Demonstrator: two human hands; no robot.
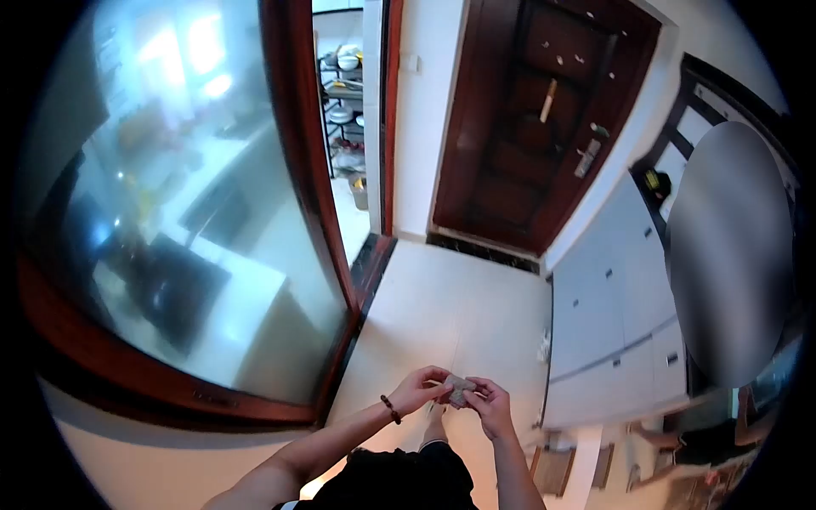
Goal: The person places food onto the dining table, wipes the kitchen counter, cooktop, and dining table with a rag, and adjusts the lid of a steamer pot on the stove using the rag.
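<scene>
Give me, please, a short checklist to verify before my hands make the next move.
1. Left hand on the small, grey-brown, irregular object: ok.
2. Right hand on the same object: ok.
3. One hand free: not ok, both are occupied.
4. Dark beaded bracelet apart from the object: ok.
5. Object's material known: cannot tell, too small.
6. Dark red-brown panelled door shut: ok, it appears so.

Single head-worn view, forward and steeply down.

The floor (446,314) is pale and smooth. A big grey cupboard (627,297) stands on it, with a small, blurry white thing (544,346) just beside it.
</scene>
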